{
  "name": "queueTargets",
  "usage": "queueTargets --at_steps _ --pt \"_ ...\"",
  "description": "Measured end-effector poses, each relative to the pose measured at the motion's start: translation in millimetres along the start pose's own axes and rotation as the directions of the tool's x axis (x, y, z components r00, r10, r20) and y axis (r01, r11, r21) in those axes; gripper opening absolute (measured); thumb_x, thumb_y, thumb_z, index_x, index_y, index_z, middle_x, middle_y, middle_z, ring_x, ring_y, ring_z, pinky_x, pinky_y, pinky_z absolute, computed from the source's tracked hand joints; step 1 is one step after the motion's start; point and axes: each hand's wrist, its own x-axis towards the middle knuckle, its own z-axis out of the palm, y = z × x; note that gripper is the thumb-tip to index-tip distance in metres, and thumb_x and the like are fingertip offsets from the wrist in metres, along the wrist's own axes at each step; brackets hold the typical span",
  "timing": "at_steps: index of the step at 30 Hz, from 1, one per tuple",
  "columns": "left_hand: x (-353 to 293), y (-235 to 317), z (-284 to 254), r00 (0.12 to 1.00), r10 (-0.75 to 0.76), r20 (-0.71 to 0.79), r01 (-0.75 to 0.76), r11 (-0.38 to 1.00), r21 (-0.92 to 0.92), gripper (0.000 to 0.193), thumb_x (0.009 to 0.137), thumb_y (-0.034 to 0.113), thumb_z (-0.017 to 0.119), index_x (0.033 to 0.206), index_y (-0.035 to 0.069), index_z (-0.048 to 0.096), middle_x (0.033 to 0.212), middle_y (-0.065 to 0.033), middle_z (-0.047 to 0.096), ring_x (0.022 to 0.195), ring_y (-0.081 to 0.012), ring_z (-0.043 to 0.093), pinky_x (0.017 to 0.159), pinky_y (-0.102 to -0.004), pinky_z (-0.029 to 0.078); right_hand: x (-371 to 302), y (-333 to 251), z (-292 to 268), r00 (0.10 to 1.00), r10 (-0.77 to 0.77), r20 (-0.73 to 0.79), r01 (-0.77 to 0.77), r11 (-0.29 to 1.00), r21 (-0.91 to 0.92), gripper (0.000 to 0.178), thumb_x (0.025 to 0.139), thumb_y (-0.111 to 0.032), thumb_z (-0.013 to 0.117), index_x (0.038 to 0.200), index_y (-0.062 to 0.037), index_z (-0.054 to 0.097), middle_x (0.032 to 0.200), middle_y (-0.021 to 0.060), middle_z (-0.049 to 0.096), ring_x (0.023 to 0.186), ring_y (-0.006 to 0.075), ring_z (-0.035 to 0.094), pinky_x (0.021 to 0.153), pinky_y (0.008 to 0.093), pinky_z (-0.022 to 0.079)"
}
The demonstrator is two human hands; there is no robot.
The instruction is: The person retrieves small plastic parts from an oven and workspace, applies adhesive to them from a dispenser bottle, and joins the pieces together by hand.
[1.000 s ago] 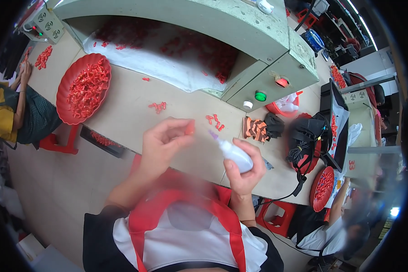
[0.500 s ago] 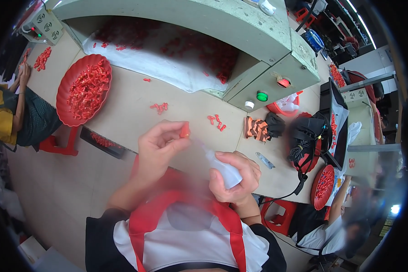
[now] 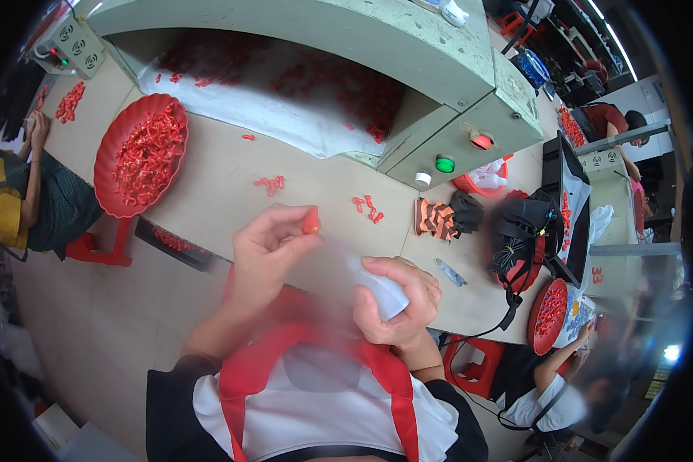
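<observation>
Between thumb and fingertips, my left hand (image 3: 269,245) pinches a small red plastic piece (image 3: 311,222). My right hand (image 3: 408,302) is wrapped round a whitish translucent squeeze bottle (image 3: 387,296). The bottle's nozzle points up and left toward the red piece; a hazy blur hides its tip, so I cannot tell whether they touch. Beyond my hands, small red parts (image 3: 270,185) lie on the pale table, with another few red parts (image 3: 370,209) farther right.
A scalloped red bowl (image 3: 100,173) of red parts stands left. Ahead is a green-grey machine (image 3: 439,142) with red parts on white sheeting inside its opening. Rightward lie orange-and-black striped fabric (image 3: 434,218), a blade-like tool (image 3: 450,272) and a black bag (image 3: 525,223). Co-workers sit at both sides.
Both hands keep nearly the same place; the red piece and the bottle have shifted very slightly left. At the far right, a person in dark red has leaned into view, and a seated co-worker's arm has moved.
</observation>
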Motion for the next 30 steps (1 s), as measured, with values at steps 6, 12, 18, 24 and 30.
queueTargets --at_steps 6,12,18,24,30 --pt "1.2 0.6 -0.9 0.999 -0.028 0.025 0.028 0.999 -0.016 0.028 0.077 -0.006 0.060 0.105 -0.006 0.055 0.085 -0.0098 0.062 0.076 -0.0130 0.060 0.069 -0.0243 0.048 0.4 1.3 -0.1 0.999 -0.025 0.024 0.026 0.999 -0.025 0.026 0.059 -0.005 0.061 0.084 0.0041 0.057 0.070 0.0131 0.062 0.055 0.0219 0.061 0.055 0.0264 0.048" --pt "1.8 0.8 -3.4 0.996 -0.078 0.040 0.079 0.997 -0.023 0.028 0.077 -0.003 0.061 0.105 -0.006 0.055 0.086 -0.0092 0.062 0.076 -0.0127 0.059 0.069 -0.0245 0.048 -0.1 3.6 1.0 0.999 -0.016 0.037 0.016 1.000 -0.011 0.026 0.059 -0.004 0.061 0.083 0.0042 0.057 0.071 0.0136 0.062 0.057 0.0224 0.061 0.057 0.0272 0.048" --pt "1.9 -0.6 -2.8 0.997 -0.072 0.027 0.073 0.997 -0.015 0.027 0.076 -0.007 0.060 0.103 -0.005 0.055 0.086 -0.0097 0.059 0.071 -0.0133 0.059 0.062 -0.0231 0.049 0.9 2.6 0.0 0.999 -0.010 0.043 0.011 1.000 -0.013 0.026 0.059 -0.004 0.060 0.083 0.0040 0.057 0.071 0.0136 0.062 0.058 0.0229 0.061 0.057 0.0274 0.049" --pt "0.8 -1.3 -2.9 0.997 -0.076 0.021 0.076 0.997 -0.007 0.028 0.075 -0.007 0.060 0.103 -0.006 0.055 0.086 -0.0101 0.059 0.071 -0.0142 0.060 0.062 -0.0234 0.049 -0.3 3.6 -0.3 0.999 0.003 0.034 -0.003 1.000 -0.008 0.026 0.058 -0.003 0.060 0.083 0.0040 0.056 0.072 0.0139 0.062 0.058 0.0235 0.061 0.058 0.0276 0.049" --pt "0.9 -2.5 -4.8 0.999 -0.034 0.042 0.034 0.999 -0.013 0.028 0.076 -0.006 0.061 0.103 -0.006 0.056 0.090 -0.0093 0.061 0.079 -0.0126 0.059 0.070 -0.0249 0.048 -1.0 4.2 -2.5 0.998 0.005 0.059 -0.004 1.000 -0.021 0.026 0.058 -0.003 0.060 0.083 0.0041 0.057 0.072 0.0133 0.063 0.058 0.0234 0.062 0.058 0.0275 0.049"
